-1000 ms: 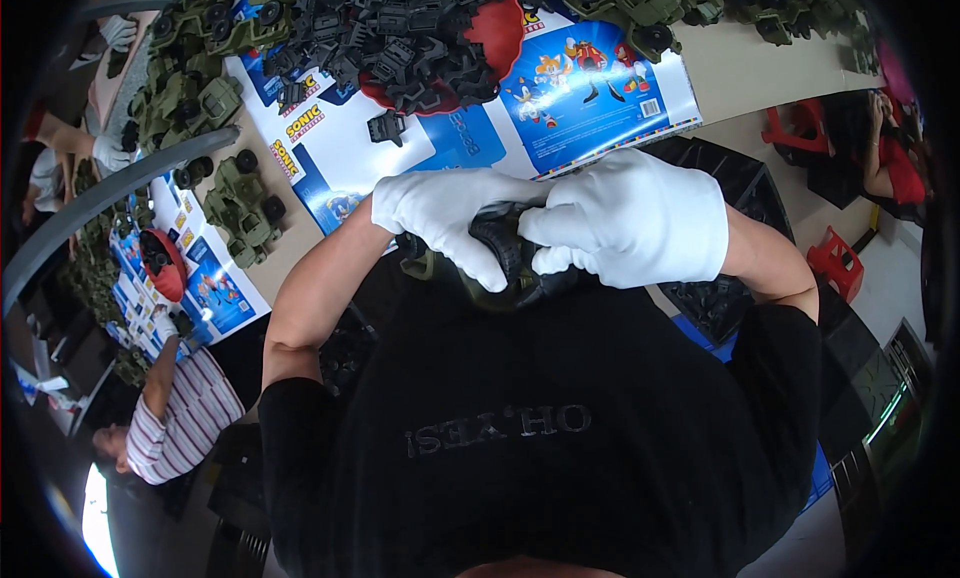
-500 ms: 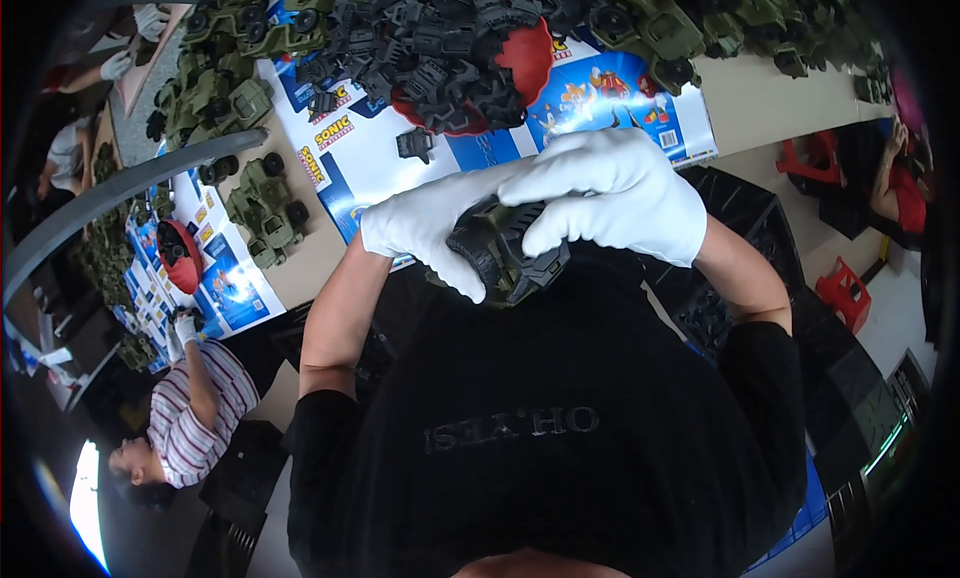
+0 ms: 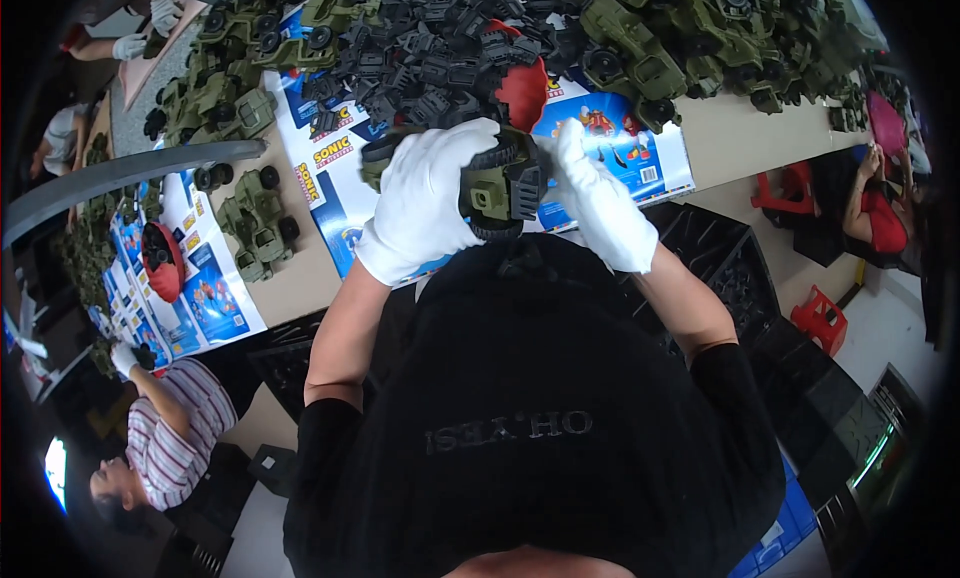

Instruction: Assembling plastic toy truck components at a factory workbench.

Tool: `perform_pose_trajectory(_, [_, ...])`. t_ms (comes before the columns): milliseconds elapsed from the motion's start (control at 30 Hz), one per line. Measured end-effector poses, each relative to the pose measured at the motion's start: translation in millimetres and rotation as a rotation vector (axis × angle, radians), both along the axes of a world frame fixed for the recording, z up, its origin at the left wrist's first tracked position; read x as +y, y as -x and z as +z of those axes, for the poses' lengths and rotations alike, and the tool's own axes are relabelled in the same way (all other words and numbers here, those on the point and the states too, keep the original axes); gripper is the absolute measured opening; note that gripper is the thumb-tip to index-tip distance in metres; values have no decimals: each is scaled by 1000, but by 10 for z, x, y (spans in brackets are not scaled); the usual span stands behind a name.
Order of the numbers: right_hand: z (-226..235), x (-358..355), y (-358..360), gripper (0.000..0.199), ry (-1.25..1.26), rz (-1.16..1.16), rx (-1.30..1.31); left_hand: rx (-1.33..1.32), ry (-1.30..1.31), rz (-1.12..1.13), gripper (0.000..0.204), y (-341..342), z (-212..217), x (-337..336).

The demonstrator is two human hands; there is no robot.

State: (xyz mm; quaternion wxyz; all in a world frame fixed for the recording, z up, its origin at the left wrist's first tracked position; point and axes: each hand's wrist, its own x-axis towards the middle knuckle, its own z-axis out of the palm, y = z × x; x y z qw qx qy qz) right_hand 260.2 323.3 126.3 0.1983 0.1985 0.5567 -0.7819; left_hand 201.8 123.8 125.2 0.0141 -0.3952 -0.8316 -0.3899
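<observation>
My left hand (image 3: 425, 200), in a white glove, is closed around an olive-green toy truck (image 3: 488, 195) with black wheels. The truck is tilted over the table's near edge, and a ridged black part (image 3: 524, 190) shows on its right side. Part of the body is hidden by my left fingers. Just to the right of the truck is my right hand (image 3: 605, 203), also gloved, its fingers stretched out. Whether those fingertips touch the truck I cannot tell. Beyond my hands lies a heap of small black plastic parts (image 3: 425, 53), partly in a red bowl (image 3: 523, 93).
Green toy trucks are piled at the far left (image 3: 215, 103) and far right (image 3: 640, 63). One truck (image 3: 257, 223) stands alone on the left. A grey curved bar (image 3: 130, 173) crosses the left side. Printed sheets (image 3: 665, 163) cover the table. A co-worker in stripes (image 3: 180, 433) sits at left.
The truck has moved away from my body and turned, so its green end and wheels now show. My right hand has come off its top and shifted to the right; my left hand still holds it.
</observation>
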Motion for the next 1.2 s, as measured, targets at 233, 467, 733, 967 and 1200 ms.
perform_pose_trajectory(233, [141,-293,227,73,23,-100,-98,363,119,135,46,-146,-117,42])
perform_pose_trajectory(467, [-20,-329,337,64,-18,-130,-237,24,100,272,74,-235,-99,95])
perform_pose_trajectory(733, [-42,-174,156,19,-899,38,1130,-158,85,368,78,-348,19,159])
perform_pose_trajectory(967, [-18,-202,124,32,-816,-152,1048,-82,38,358,73,-422,187,223])
perform_pose_trajectory(1200, [-20,-189,14,39,-729,-184,1028,-127,12,290,75,-518,230,232])
